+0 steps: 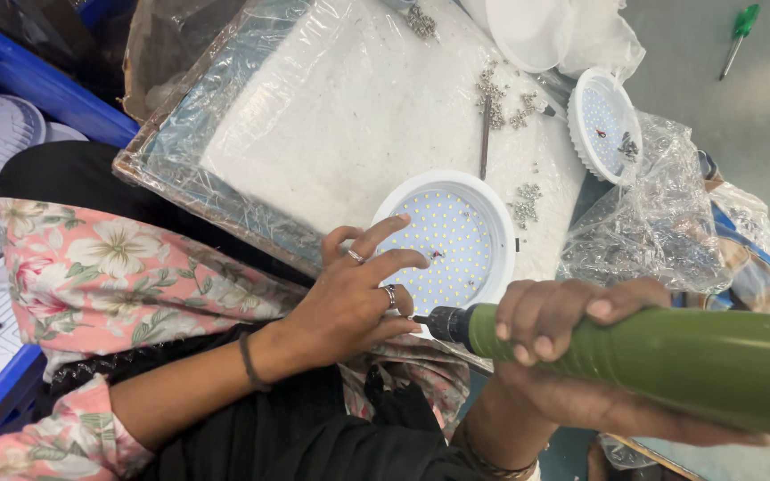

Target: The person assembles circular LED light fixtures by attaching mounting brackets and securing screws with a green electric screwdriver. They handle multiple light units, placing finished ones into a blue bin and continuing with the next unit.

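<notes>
Clear crinkled plastic bag (pixel 648 223), right of the board; plastic film wrap (pixel 225 134) covering the white foam board; no labels, signs or screens visible.

A green-handled screwdriver (pixel 738 36) lies on the grey floor, well apart from the blue crate (pixel 37 85).

Count: two round white LED panel lights, one near (pixel 452 236) and one far (pixel 606 120). One green powered screwdriver (pixel 670 356), one green-handled hand screwdriver (pixel 738 36). Two rings (pixel 389 295) on left hand (pixel 349 298); loose screws uncountable
</notes>
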